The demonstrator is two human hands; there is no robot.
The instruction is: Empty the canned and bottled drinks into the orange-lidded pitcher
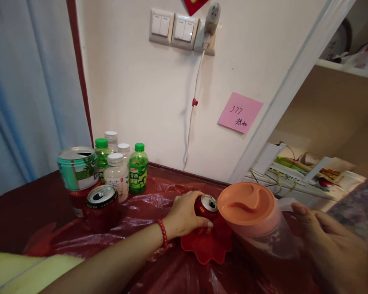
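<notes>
My left hand [184, 216] is wrapped round a small red can [206, 206] with its tab opened, standing on a red scalloped plate [207, 247]. A red bead bracelet sits on that wrist. My right hand [328, 241] grips a clear plastic jug with an orange lid [248, 208], held close to the right of the can. The jug's body is blurred.
At the left stand a green can [78, 167] stacked on a red one, another red can [102, 206], and several small bottles [138, 169] against the wall. A red plastic sheet [159, 192] covers the table. A cluttered shelf [294, 171] is at the right.
</notes>
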